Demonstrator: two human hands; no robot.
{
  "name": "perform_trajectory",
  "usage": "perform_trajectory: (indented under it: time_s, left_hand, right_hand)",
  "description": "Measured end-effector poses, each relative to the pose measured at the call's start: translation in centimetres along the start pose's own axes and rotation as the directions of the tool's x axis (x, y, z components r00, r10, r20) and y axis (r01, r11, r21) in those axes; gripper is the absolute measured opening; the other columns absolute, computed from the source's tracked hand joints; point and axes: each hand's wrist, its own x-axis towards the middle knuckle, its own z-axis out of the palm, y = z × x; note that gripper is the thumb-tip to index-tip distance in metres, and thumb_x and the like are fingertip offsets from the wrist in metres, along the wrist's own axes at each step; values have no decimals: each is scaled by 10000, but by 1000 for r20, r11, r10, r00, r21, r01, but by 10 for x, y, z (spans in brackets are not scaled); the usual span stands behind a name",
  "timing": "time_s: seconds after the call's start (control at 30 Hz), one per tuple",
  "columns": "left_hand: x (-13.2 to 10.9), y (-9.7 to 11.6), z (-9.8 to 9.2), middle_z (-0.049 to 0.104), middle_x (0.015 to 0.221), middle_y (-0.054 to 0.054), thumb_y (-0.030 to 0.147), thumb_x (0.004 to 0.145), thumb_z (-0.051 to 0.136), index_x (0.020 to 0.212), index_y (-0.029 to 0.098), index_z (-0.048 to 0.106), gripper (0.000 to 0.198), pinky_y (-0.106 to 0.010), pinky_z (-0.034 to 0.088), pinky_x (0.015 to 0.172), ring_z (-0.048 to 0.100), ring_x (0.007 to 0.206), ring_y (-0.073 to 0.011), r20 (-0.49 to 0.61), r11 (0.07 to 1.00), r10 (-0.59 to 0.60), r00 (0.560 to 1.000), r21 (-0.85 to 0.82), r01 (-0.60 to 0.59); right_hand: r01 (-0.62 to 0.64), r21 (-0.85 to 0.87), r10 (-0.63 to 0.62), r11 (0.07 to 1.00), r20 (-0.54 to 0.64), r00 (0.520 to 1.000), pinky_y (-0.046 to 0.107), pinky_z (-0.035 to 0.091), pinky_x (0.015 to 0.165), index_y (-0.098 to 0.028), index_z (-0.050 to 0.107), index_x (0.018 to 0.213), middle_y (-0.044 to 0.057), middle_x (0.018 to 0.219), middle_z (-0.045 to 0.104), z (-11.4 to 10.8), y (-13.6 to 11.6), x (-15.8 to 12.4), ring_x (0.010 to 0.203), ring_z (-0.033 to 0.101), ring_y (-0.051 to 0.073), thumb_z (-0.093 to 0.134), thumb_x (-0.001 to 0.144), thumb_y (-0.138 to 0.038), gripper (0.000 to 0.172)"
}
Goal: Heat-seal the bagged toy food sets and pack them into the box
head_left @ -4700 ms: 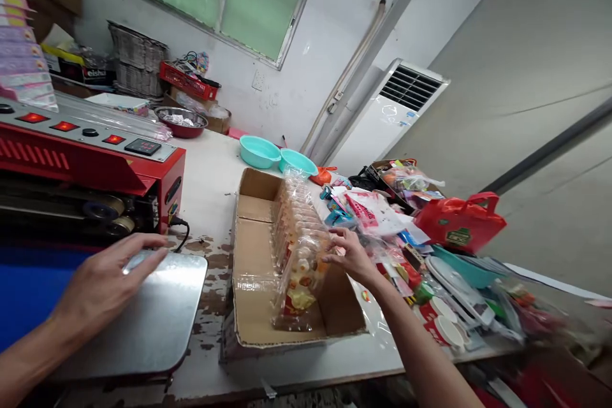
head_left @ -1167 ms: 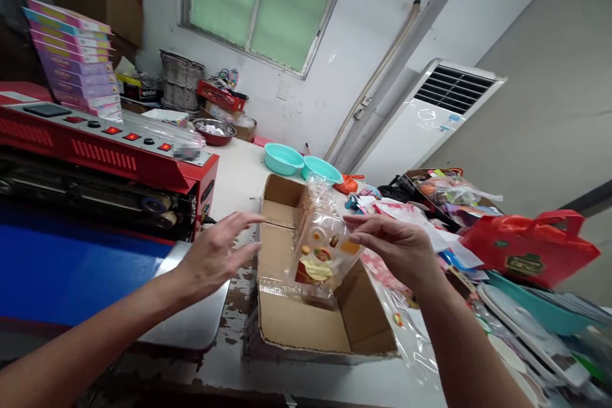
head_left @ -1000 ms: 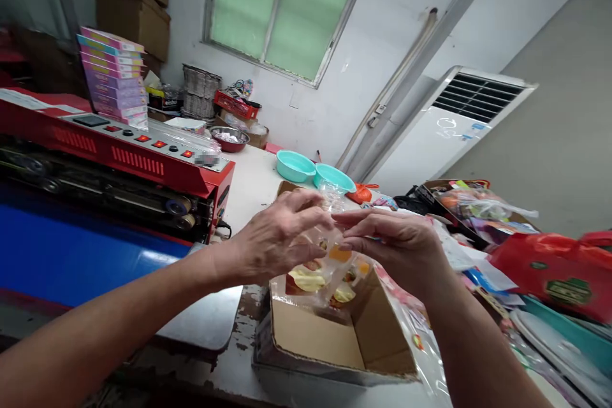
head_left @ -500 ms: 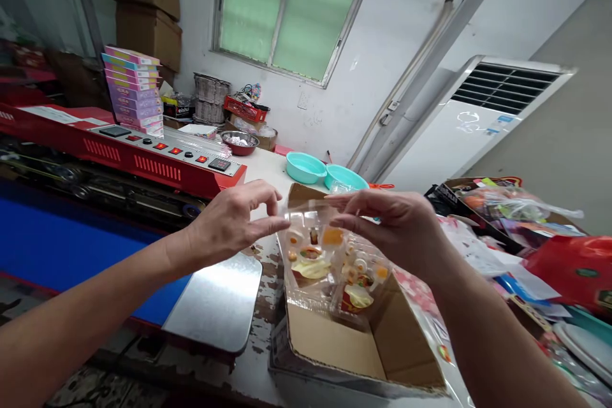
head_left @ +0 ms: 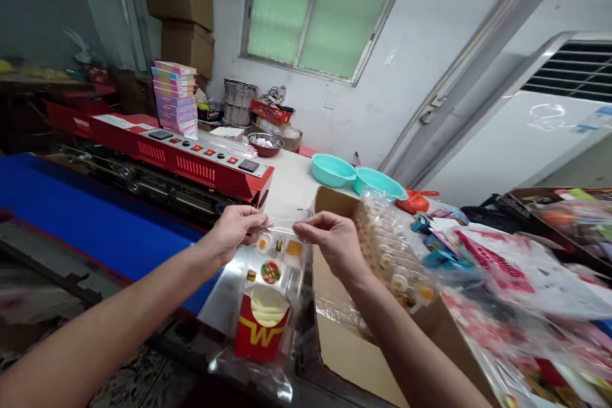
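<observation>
A clear plastic packet of toy food [head_left: 262, 325] hangs upright between my hands, its top edge pinched at both corners. Inside show a red fries box with a yellow W, a fried egg, a small burger and other little pieces. My left hand [head_left: 234, 229] is closed on the left top corner, and my right hand [head_left: 332, 239] grips the right one. Right of the packet stands an open cardboard box [head_left: 354, 350], holding a row of similar packets [head_left: 389, 242] partly hidden by my right forearm. A metal plate [head_left: 220, 299] lies behind the hanging packet.
To the left runs a red sealing machine [head_left: 201, 166] with a blue conveyor belt [head_left: 109, 217]. Two turquoise basins [head_left: 332, 172] stand at the back of the table. Plastic bags and packaging [head_left: 521, 280] are heaped on the right.
The packet has moved left, out from over the cardboard box to the front of the metal plate. Both hands moved with it, and the view has turned left.
</observation>
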Motion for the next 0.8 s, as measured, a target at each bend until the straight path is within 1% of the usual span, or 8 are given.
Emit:
perform_trajectory:
  time_s: [0.07, 0.13, 0.23, 0.33, 0.43, 0.53, 0.63, 0.8]
  left_hand:
    - [14, -22, -7, 638, 608, -71, 241, 575, 736, 666, 92, 632, 202, -176, 346, 390, 528, 461, -117, -83, 1000, -19, 996, -13, 18]
    - [25, -39, -13, 587, 510, -42, 199, 608, 711, 616, 101, 595, 152, -181, 350, 381, 499, 409, -110, -145, 999, -43, 988, -25, 40]
    - [32, -53, -23, 598, 527, -56, 226, 666, 694, 638, 110, 573, 169, -204, 404, 395, 536, 418, -134, -173, 992, -119, 978, -57, 111]
    - [26, -56, -36, 639, 623, -87, 355, 687, 708, 760, 108, 604, 278, -242, 433, 379, 585, 453, -182, -128, 979, -199, 972, -75, 190]
    - [18, -57, -49, 661, 697, -101, 321, 624, 768, 830, 110, 612, 334, -269, 462, 384, 609, 489, -208, -80, 969, -235, 969, -94, 227]
    - [18, -56, -62, 667, 702, -95, 199, 577, 792, 808, 105, 609, 309, -261, 510, 468, 624, 538, -187, -109, 972, -210, 972, -134, 195]
    - [25, -54, -74, 671, 711, -102, 161, 584, 779, 789, 96, 612, 272, -274, 536, 541, 633, 582, -187, -141, 975, -178, 974, -160, 155]
    - [34, -47, -98, 673, 748, -130, 159, 613, 741, 808, 90, 607, 246, -346, 548, 593, 641, 624, -227, -199, 986, -145, 969, -112, 125]
  right_hand:
    - [-111, 49, 110, 993, 27, 994, 226, 441, 487, -128, 625, 568, 23, 532, 616, 12, 25, 5, 487, 535, 102, 816, 509, -345, 295]
    - [-208, 108, 204, 972, 47, 978, 229, 442, 484, -131, 587, 577, 4, 517, 594, 23, 44, 11, 479, 536, 106, 823, 468, -306, 314]
    - [-263, 169, 257, 950, 56, 965, 227, 441, 469, -153, 536, 644, -20, 516, 580, 36, 61, 18, 480, 546, 116, 800, 462, -243, 333]
    - [-242, 148, 236, 959, 56, 970, 205, 397, 425, -166, 512, 682, -37, 490, 560, 44, 65, 25, 441, 510, 101, 759, 498, -208, 311]
    - [-249, 137, 241, 959, 73, 968, 199, 369, 394, -170, 505, 688, -49, 470, 540, 51, 69, 34, 406, 481, 92, 734, 510, -193, 292]
    - [-281, 163, 272, 946, 71, 960, 196, 355, 374, -175, 486, 673, -70, 444, 498, 62, 76, 44, 384, 462, 87, 738, 494, -180, 309]
    - [-321, 192, 312, 927, 76, 947, 206, 381, 378, -175, 474, 666, -66, 462, 501, 77, 84, 52, 397, 480, 95, 729, 501, -150, 304]
    - [-343, 219, 336, 913, 71, 939, 214, 434, 430, -180, 450, 730, -44, 539, 527, 100, 85, 56, 469, 525, 101, 680, 632, -185, 250]
